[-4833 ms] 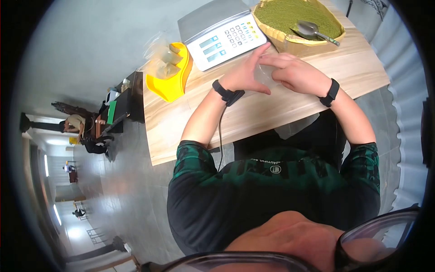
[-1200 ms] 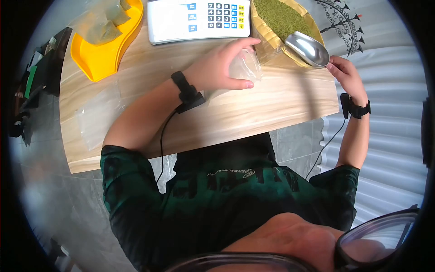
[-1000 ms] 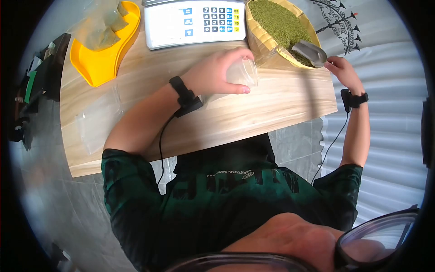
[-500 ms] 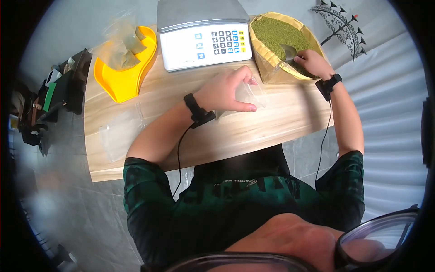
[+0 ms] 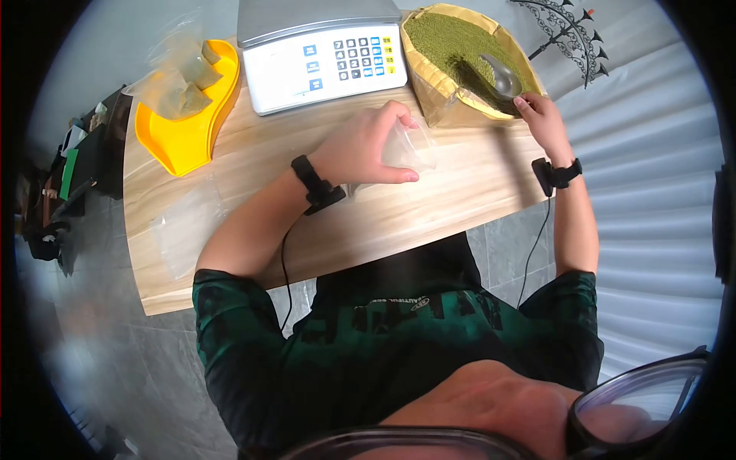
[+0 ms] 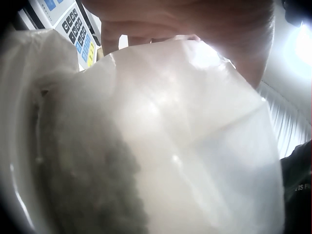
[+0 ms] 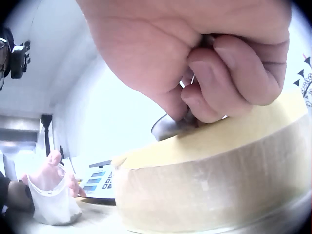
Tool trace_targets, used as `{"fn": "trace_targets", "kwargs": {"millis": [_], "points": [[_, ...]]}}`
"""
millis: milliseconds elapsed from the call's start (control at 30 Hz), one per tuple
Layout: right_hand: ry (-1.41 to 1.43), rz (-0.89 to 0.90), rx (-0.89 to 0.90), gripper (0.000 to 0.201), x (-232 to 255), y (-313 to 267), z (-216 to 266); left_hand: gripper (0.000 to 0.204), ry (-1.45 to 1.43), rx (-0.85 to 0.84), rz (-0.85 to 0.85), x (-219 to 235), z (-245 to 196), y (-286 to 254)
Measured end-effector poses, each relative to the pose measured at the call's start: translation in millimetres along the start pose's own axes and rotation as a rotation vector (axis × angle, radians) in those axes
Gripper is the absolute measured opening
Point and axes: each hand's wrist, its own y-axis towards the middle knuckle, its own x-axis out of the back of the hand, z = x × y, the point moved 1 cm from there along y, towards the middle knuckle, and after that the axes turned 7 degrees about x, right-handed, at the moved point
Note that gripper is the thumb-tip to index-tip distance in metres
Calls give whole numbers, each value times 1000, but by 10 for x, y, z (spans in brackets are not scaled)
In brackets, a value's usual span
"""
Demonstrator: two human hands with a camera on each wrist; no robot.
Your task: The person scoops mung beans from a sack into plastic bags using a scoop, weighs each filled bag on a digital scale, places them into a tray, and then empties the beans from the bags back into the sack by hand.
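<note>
My left hand (image 5: 360, 149) holds a clear plastic bag (image 5: 414, 149) upright on the table, with thumb and fingers spread round its mouth. In the left wrist view a dark greenish mass (image 6: 105, 180) shows low in the bag. My right hand (image 5: 546, 126) grips the handle of a metal scoop (image 5: 502, 78) at the near right rim of a paper sack (image 5: 448, 107). Small green grains (image 5: 452, 42) fill that sack, and the scoop's bowl lies over them. The right wrist view shows the fingers (image 7: 229, 78) curled round the handle, which they mostly hide.
A white digital scale (image 5: 322, 69) stands behind my left hand. Left of it, a yellow tray (image 5: 176, 146) holds filled clear bags (image 5: 180, 96). A flat clear bag (image 5: 188, 222) lies beside my left forearm. The table's front edge (image 5: 360, 255) is near my body.
Both hands were together at the bag; my right hand then took the scoop. Half a second ago it was deeper in the grains; now it is back at the rim. My left hand keeps holding the bag.
</note>
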Motion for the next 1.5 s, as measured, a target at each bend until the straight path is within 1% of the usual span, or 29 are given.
{"fn": "trace_targets", "kwargs": {"millis": [33,67,100,133,167,200,233,300,400,433,500,633,700,733,800,833,900,967,1033,1067,1133,1167,1233,1267,1333,1367,1433,1500], "points": [[-2,-1,-3,32,-33,-33,-34,67,37,-3,-8,-3,-5,3],[98,-60,-13,30,-68,-74,-57,67,35,-4,-7,-20,10,9],[200,-119,-23,28,-98,-107,-73,67,46,-57,-52,-42,36,12],[201,-119,-22,28,-125,-131,-82,68,58,-110,-96,-42,30,13],[286,-156,-28,27,-149,-154,-90,68,59,-108,-95,-36,25,8],[371,-192,-34,25,-169,-166,-101,67,51,-69,-57,-26,13,5],[373,-192,-34,25,-192,-173,-124,66,43,-31,-18,-20,3,0],[459,-279,-46,24,-216,-191,-175,66,20,-24,-20,-31,32,-8],[453,-323,-24,23,-219,-200,-187,67,-22,-30,-32,-36,49,-9],[454,-320,-24,23,-212,-208,-189,67,-39,-42,-41,-38,50,-11],[543,-269,-63,20,-196,-227,-183,68,-32,-48,-50,-41,45,-16],[567,-262,-49,18,-180,-303,-99,69,-8,-57,-62,-46,45,-22],[606,-198,-54,17,-136,-382,4,69,-5,-54,-70,-52,47,-27],[603,-192,-57,17,-111,-432,67,69,2,-54,-78,-54,47,-28],[679,-111,-35,15,-90,-559,208,69,-4,-55,-82,-50,36,-33],[679,-104,-38,15,-89,-629,252,70,-4,-60,-85,-48,32,-36],[699,48,10,14,-99,-778,352,70,-2,-52,-87,-53,40,-40],[669,154,28,14,-138,-907,493,70,1,-46,-88,-57,46,-42],[524,219,171,16,-172,-977,658,69,14,-19,-84,-53,52,-41],[523,222,171,16,-176,-1005,696,69,12,-17,-85,-56,54,-42],[435,327,205,17,-189,-1036,757,68,17,-69,-116,-60,49,-43],[434,330,205,17,-172,-1025,801,68,16,-67,-118,-62,48,-44],[312,422,186,18,-106,-980,914,67,56,-76,-113,-61,38,-41],[312,422,188,18,-71,-944,972,67,56,-76,-114,-61,27,-43],[195,457,238,19,-10,-856,1089,66,71,-56,-105,-60,13,-52],[196,456,239,19,21,-808,1129,66,72,-57,-104,-60,9,-53],[81,525,277,20,84,-717,1224,66,83,-37,-107,-57,3,-54],[55,536,303,20,160,-636,1401,66,82,-43,-111,-49,-2,-56]]}}
